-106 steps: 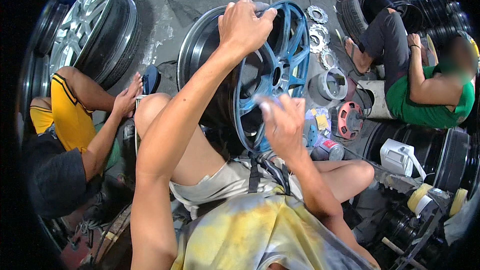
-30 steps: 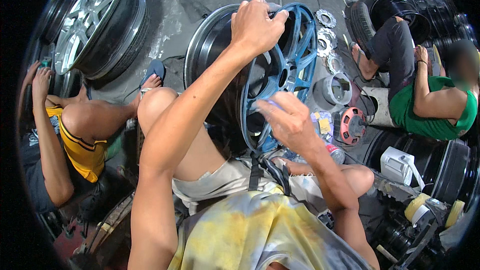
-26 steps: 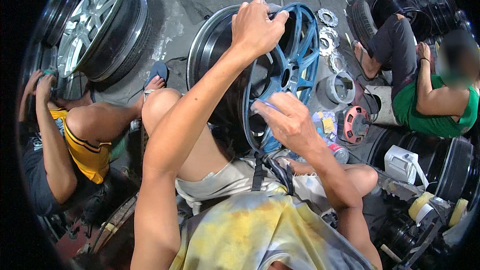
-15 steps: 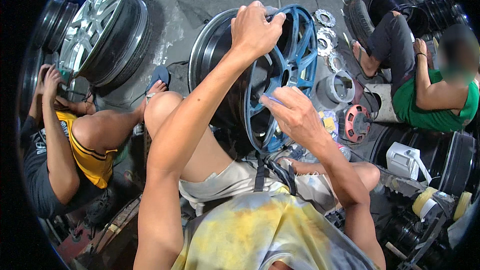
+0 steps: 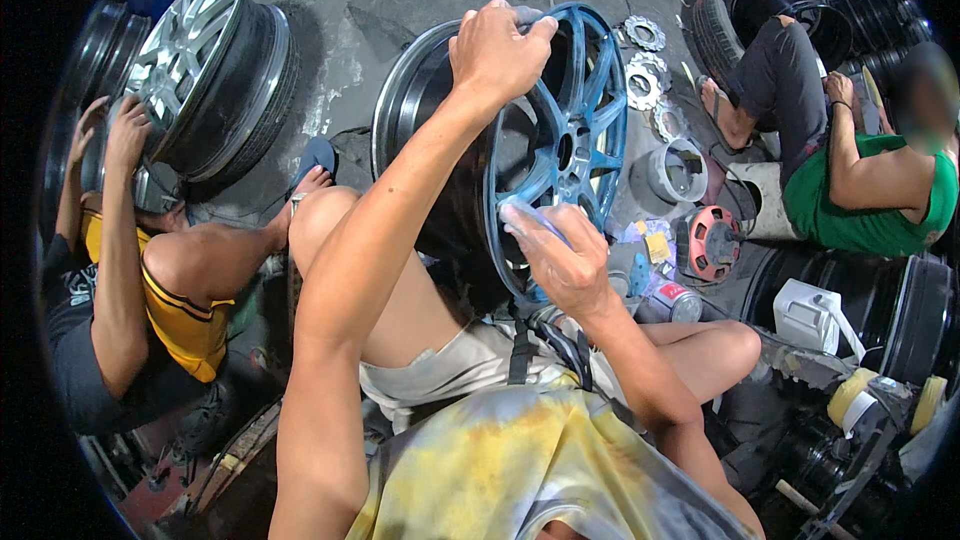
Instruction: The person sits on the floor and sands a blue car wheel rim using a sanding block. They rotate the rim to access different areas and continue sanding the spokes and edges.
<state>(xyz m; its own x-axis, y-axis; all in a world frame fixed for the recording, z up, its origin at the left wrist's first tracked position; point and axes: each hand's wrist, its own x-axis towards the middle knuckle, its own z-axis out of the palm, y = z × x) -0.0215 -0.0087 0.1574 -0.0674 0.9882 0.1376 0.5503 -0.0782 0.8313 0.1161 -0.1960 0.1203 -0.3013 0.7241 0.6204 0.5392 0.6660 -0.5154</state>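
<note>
Right hand (image 5: 567,258) has slid a bit lower on the wheel (image 5: 545,178) compared with half a second ago, while the left hand (image 5: 492,58) is parked in the same spot up top. Co-worker on the left also has their hands (image 5: 128,132) apart and raised now; they were closer together before.

So, the pose: left forearm (image 5: 400,180) runs long and diagonal, up and across to the right, only a slight bend at the elbow. Wrist is arched, knuckles up, fingers curled over the top edge of the wheel, so that one's a hooked hold. Right arm's bent way more: forearm (image 5: 640,360) comes up from the lower right, angled left, back of the hand facing up. Thumb and fingers are pinching some small purple thing (image 5: 552,228), mostly hidden, so can't tell what it is. Fingertips look pale and sit right at the lower near part of the blue face.

Wheel's standing on edge in front of the lap, just right of the left knee (image 5: 322,212), blue spokes turned to the right, dark barrel to the left. Past it on the right: toothed rings (image 5: 643,85), a grey bucket (image 5: 655,175), a red reel (image 5: 698,240) and a can (image 5: 672,301).
</note>
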